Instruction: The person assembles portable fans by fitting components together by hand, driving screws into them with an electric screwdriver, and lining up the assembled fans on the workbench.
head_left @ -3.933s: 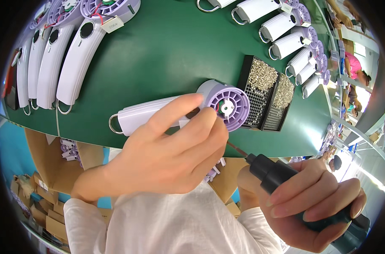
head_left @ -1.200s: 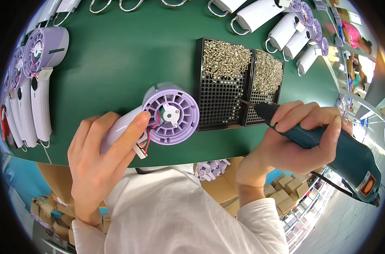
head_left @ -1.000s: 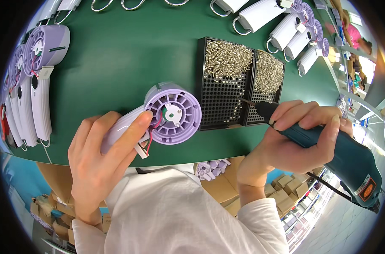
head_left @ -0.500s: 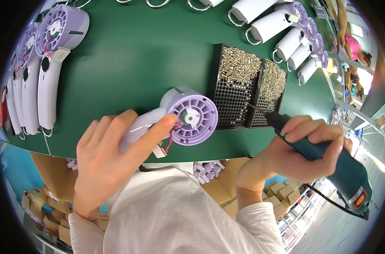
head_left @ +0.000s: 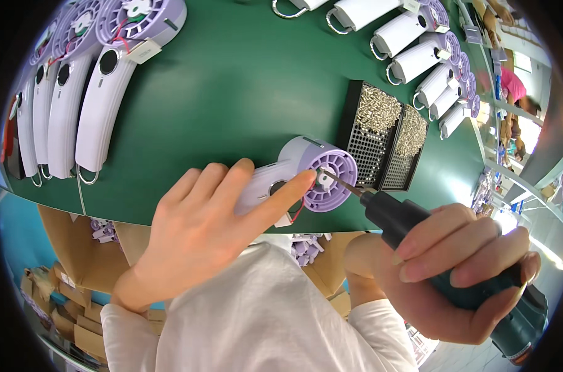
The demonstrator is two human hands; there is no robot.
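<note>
My left hand [head_left: 207,217] lies over a white and lavender handheld fan [head_left: 340,195], its fingers around the handle and the index finger reaching the round head. Red wires and a small white connector [head_left: 284,221] hang from the fan. In my right hand [head_left: 461,266] is a dark green electric screwdriver [head_left: 399,217], gripped from above. Its thin bit meets the white hub in the middle of the fan head. Whether a screw sits at the tip is too small to tell.
A black screw tray [head_left: 371,152] with two compartments of small silvery screws stands just beyond the fan. Several similar fans [head_left: 98,118] lie at the left, and more fans [head_left: 417,62] at the far right. Open cardboard boxes [head_left: 77,248] sit below the green table's [head_left: 232,87] near edge.
The screwdriver's bit has gone from the screw tray leftward to the fan's hub. My left index finger has moved onto the fan head near the hub. The whole view has shifted a little.
</note>
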